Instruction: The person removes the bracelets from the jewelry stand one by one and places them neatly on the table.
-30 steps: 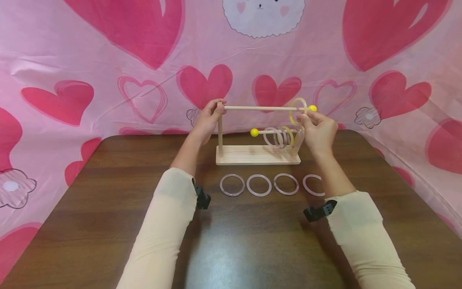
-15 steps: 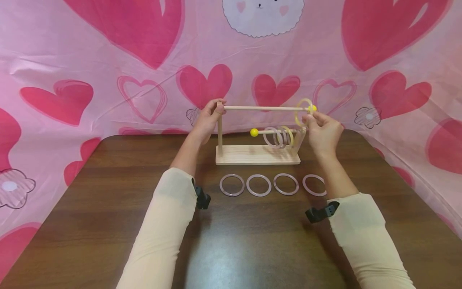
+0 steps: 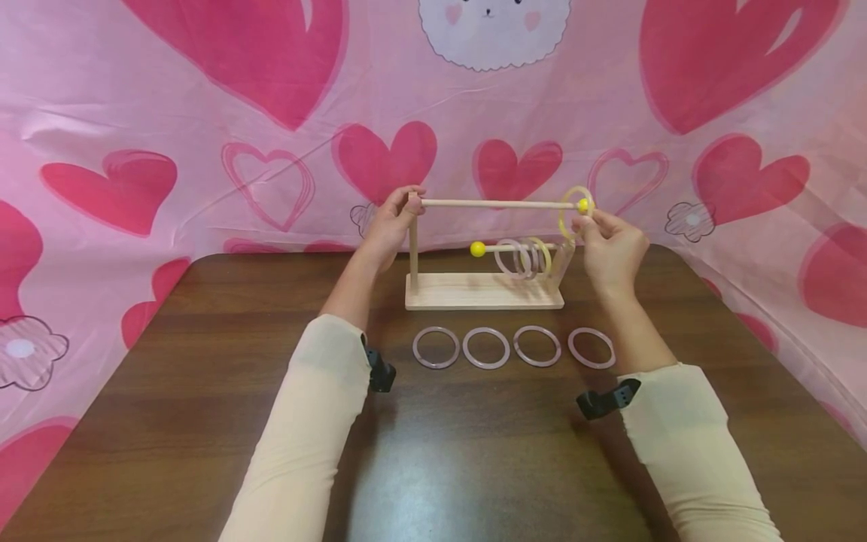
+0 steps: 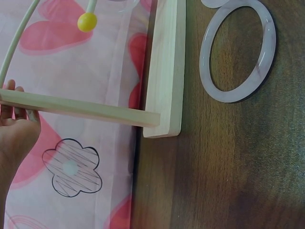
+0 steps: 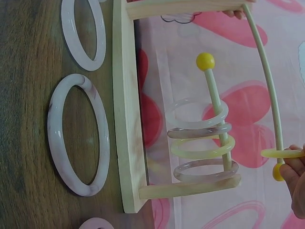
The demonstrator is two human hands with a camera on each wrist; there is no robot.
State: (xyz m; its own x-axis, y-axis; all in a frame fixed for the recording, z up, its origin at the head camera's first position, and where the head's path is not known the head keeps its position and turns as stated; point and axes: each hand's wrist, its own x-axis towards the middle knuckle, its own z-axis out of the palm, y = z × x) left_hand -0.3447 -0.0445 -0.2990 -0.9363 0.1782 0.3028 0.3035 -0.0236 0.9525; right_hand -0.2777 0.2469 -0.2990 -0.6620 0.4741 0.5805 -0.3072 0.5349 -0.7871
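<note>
My left hand (image 3: 393, 222) grips the top of the left post of a light wooden bangle stand (image 3: 474, 292), thumb in front. At the other end of the upper rod (image 3: 497, 204), my right hand (image 3: 615, 252) pinches a yellow bangle (image 5: 269, 153). This bangle encircles the rod right beside its yellow end ball (image 5: 278, 171). On the shorter lower rod (image 5: 213, 86) hang several bangles, among them a pale yellow one (image 5: 202, 153), whitish ones and a purplish-grey one (image 5: 190, 133). The left hand's fingers (image 4: 20, 113) show partly behind the post.
Several pale lilac bangles, including a marbled one (image 5: 55, 138), lie flat in a row on the brown wooden table (image 3: 433, 452) before the stand. A pink cloth with hearts (image 3: 271, 90) hangs behind the table.
The right hand has slid the yellow bangle rightward along the upper rod to its ball end. The rod's right end has dipped slightly. The left hand has stayed in place.
</note>
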